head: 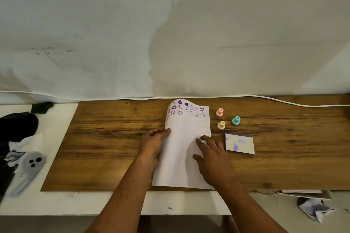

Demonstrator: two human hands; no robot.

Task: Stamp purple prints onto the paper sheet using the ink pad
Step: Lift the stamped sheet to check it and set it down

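A white paper sheet (184, 149) lies on the wooden board (106, 138), its far end curled up and covered with purple smiley and heart prints. My left hand (154, 143) holds the sheet's left edge, fingers curled around it. My right hand (213, 155) presses flat on the sheet's right side, fingers spread. To the right lies the white ink pad (239, 143), smeared with purple. Beyond it stand three small stamps: pink (219, 112), yellow (221, 125) and teal (236, 120). Neither hand holds a stamp.
The board rests on a white table (56, 202) against a pale wall. A white cable (295, 102) runs along the board's far edge. Dark items and a grey ghost-shaped cloth (31, 164) lie at the left. Crumpled paper (316, 209) sits at the lower right.
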